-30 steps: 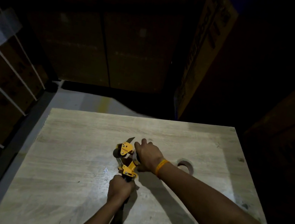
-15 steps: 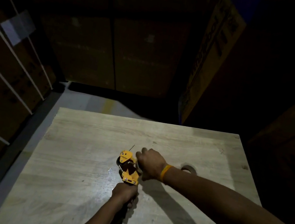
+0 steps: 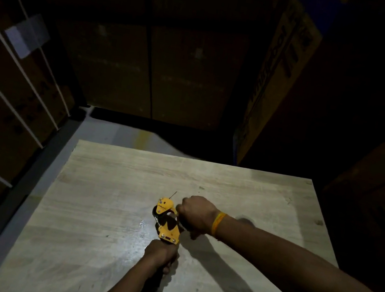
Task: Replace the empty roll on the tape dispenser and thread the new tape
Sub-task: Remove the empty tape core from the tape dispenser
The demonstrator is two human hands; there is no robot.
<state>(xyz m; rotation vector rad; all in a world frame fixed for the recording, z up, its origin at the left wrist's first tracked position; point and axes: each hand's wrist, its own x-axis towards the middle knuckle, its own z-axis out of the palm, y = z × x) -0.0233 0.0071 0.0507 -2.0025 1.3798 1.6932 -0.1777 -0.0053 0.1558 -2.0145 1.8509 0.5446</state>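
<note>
A yellow and black tape dispenser [image 3: 168, 221] lies on its side near the middle of a pale wooden table [image 3: 112, 183]. My left hand [image 3: 159, 256] grips its handle from below. My right hand [image 3: 196, 214], with a yellow band on the wrist, is closed against the dispenser's right side where the roll sits; what its fingers hold is hidden. A tape roll [image 3: 245, 220] lies flat on the table behind my right forearm, mostly covered by it.
Stacked cardboard boxes [image 3: 149, 66] stand in the dark beyond the table's far edge and on the right. Boxes with white straps [image 3: 7, 97] line the left side. A strip of grey floor [image 3: 116, 132] shows past the table's far left corner.
The camera has tilted, so the scene sits lower in the frame. My right hand has turned its knuckles more over the dispenser's roll side. My left hand keeps its grip on the handle.
</note>
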